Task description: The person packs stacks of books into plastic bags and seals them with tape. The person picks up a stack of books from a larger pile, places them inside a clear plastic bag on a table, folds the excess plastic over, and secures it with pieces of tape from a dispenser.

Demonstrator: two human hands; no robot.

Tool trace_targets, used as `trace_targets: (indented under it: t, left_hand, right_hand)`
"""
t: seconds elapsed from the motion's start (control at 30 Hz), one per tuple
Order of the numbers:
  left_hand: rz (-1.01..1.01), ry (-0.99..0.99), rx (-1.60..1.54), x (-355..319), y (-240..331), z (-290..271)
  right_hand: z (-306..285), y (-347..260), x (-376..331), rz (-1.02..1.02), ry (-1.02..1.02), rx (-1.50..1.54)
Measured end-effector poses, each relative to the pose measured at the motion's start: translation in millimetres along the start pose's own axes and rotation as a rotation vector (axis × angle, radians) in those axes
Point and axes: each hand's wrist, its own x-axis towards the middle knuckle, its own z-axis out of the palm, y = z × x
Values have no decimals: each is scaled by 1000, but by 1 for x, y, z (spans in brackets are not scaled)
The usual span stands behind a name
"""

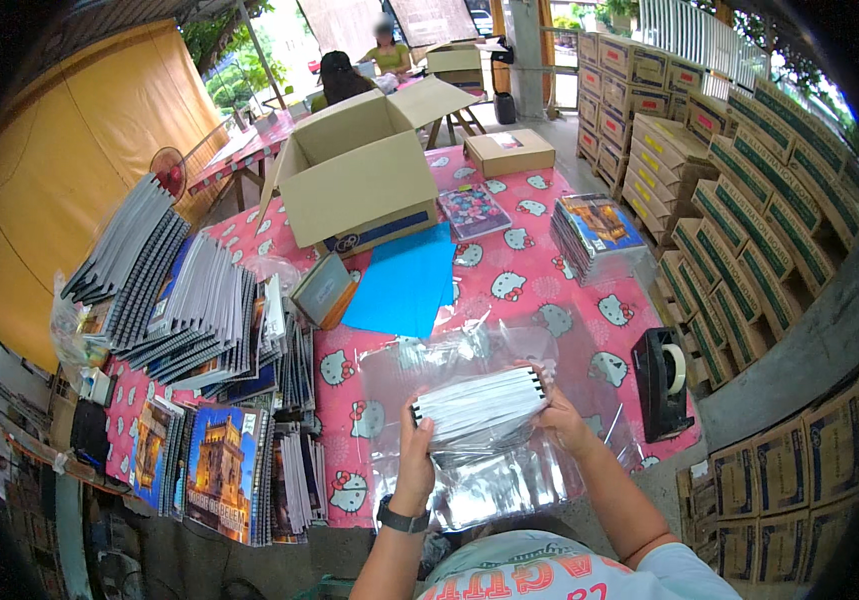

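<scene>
Between my two hands stands a bundle of spiral notebooks [479, 405], white page edges turned up and black binding showing at both ends. My left hand [414, 462], with a dark watch on its wrist, grips the bundle's left end. At the other end my right hand [561, 420] is closed round the corner. Underneath lie clear plastic sheets or bags [509, 490], shiny and overlapping. Whether the bundle rests on the plastic or is held just above it, I cannot tell.
Piles of spiral notebooks [204, 300] crowd the left side. An open carton [359, 190], blue sheets [404, 280] and wrapped notebooks [599, 235] occupy the pink patterned table. A tape dispenser [657, 385] sits at the right edge. Stacked boxes [749, 220] line the right; two people sit beyond.
</scene>
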Motion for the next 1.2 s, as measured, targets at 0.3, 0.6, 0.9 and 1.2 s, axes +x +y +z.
trace_targets:
  t: [0.3,0.6,0.9,1.2]
  left_hand:
    - [468,-153,353,-11,63,-26]
    - [713,-552,1239,-9,142,22]
    - [832,-273,865,-19,141,-25]
    - [-212,-153,586,-7,-33,-60]
  right_hand:
    - [-23,-41,-34,-374,50,-733]
    - [45,-130,-9,-512,-278,-1471]
    - [3,-152,-23,-660,-39,-938]
    - [-37,26,-6,152,-52,-478]
